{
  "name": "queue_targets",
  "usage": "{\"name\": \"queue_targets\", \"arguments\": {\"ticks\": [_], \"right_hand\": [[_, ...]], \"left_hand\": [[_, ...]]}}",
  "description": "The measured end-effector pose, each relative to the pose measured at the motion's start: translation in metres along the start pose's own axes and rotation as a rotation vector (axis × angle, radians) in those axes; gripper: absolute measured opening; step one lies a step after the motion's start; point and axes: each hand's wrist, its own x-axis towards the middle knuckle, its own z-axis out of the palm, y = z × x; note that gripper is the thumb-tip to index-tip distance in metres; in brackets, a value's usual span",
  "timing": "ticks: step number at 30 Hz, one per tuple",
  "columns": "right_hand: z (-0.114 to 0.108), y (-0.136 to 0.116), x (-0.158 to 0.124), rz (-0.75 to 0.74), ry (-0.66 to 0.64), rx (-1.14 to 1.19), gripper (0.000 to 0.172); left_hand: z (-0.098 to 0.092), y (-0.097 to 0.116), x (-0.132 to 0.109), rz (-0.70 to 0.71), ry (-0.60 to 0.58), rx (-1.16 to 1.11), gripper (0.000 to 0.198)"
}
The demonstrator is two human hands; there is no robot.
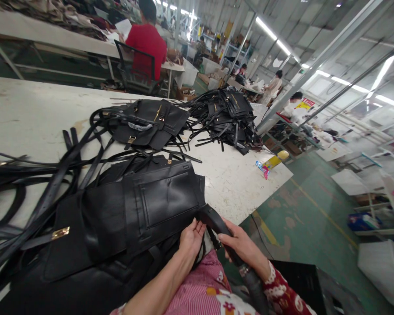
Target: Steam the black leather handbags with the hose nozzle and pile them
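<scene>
In the head view, I see the person bent over a long white table (233,186), both forearms reaching in from the low edge toward its near side. The left forearm (160,280), bare, slants up and to the right; the left hand (192,238) at its end is turned palm up, fingers half curled, the tips by the right end of a black leather piece (166,197), just where a thick black strap (218,221) meets it. Whether those fingers pinch anything, I can't tell from here. The right hand (244,245) comes from the other side in a red patterned sleeve (279,286), wrist bent inward, thumb laid across the strap and fingers wrapped about it in a clear grasp. The strap arches out of the leather piece, through that grip, and down toward the lap, over a pink checked apron (193,291).

The leather piece lies flat on other black pieces at the near side of the table, pocket seam up, a gold clasp (61,233) toward its left end. Loose straps (52,197) tangle beyond it. Farther back sit a stack of black bags (147,124) and a bigger heap (230,116).
</scene>
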Motion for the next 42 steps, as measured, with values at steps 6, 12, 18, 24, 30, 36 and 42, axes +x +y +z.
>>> {"name": "queue_targets", "arguments": {"ticks": [6,12,18,24,30,36,42], "right_hand": [[-0.001,-0.003,0.041,-0.053,0.023,-0.006,0.053],[-0.007,-0.017,0.080,-0.084,-0.002,-0.068,0.047],[-0.006,-0.033,0.143,-0.043,-0.038,-0.080,0.031],[-0.001,-0.053,0.172,-0.141,0.133,-0.091,0.038],[0.006,-0.077,0.120,-0.210,0.004,-0.085,0.048],[0.045,-0.094,0.098,-0.144,-0.443,-0.046,0.052],[0.078,-0.093,0.125,-0.116,-0.561,-0.030,0.047]], "left_hand": [[-0.001,0.001,-0.017,-0.038,0.042,0.072,0.008],[-0.015,-0.002,-0.045,-0.125,0.078,0.140,0.007],[-0.021,-0.004,-0.052,-0.150,0.124,0.193,0.005],[-0.024,0.018,-0.086,-0.519,-0.225,0.476,0.032],[0.021,0.150,-0.089,0.339,-0.348,1.273,0.039],[0.019,0.300,-0.007,0.797,0.132,1.487,0.039],[-0.021,0.291,0.004,0.714,0.069,1.314,0.048]]}}
